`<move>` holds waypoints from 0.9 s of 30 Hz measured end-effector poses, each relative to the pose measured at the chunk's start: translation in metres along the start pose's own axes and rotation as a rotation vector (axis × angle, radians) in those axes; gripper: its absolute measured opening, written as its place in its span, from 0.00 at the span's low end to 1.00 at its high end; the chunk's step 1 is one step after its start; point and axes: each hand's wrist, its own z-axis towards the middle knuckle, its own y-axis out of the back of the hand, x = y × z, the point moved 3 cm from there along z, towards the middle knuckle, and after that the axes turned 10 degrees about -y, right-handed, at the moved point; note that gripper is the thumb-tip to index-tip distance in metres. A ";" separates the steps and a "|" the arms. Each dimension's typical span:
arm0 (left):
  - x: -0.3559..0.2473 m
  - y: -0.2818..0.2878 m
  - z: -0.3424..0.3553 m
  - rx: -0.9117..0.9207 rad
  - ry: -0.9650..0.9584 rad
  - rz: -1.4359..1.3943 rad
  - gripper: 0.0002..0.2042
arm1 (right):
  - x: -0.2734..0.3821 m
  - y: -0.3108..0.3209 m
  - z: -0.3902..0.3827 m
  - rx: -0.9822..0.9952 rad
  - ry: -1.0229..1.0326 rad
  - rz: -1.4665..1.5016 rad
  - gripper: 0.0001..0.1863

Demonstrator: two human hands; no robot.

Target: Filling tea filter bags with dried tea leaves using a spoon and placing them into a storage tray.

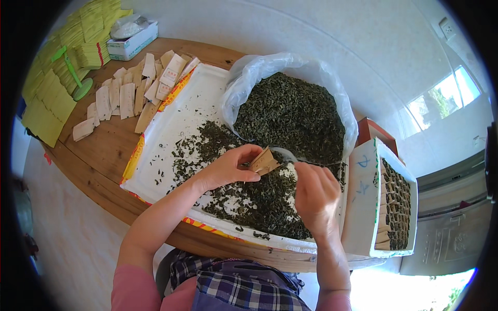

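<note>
A small brown paper packet [265,162] is pinched between the thumb and fingers of my left hand [239,165], its mouth turned toward my right hand. My right hand [317,196] is closed, held over the loose leaves; what it grips is hidden by the fingers. Beside its fingertips shows a clear, curved piece of plastic [284,153]; whether this is a scoop or the bag's rim I cannot tell. Dark dried leaves [259,207] lie scattered over the white foam tray [179,122] below both hands. Behind them, a clear plastic bag [232,98] stands open, full of the same leaves.
On the wooden table [88,145], many flat paper packets [127,98] lie at the left. Yellow sheets [52,111], a green stand [82,88] and a small box [133,44] sit beyond. At the right, a white foam box [360,207] holds rows of upright filled packets.
</note>
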 end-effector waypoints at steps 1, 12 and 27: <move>0.001 0.002 -0.002 -0.014 0.004 -0.010 0.35 | 0.000 0.002 0.001 -0.050 -0.011 0.017 0.10; 0.001 0.004 -0.003 -0.020 -0.003 -0.082 0.36 | -0.010 0.015 -0.006 -0.146 -0.126 0.055 0.08; 0.007 0.003 -0.001 -0.122 -0.029 -0.099 0.31 | -0.045 0.003 -0.038 -0.195 -0.752 0.531 0.08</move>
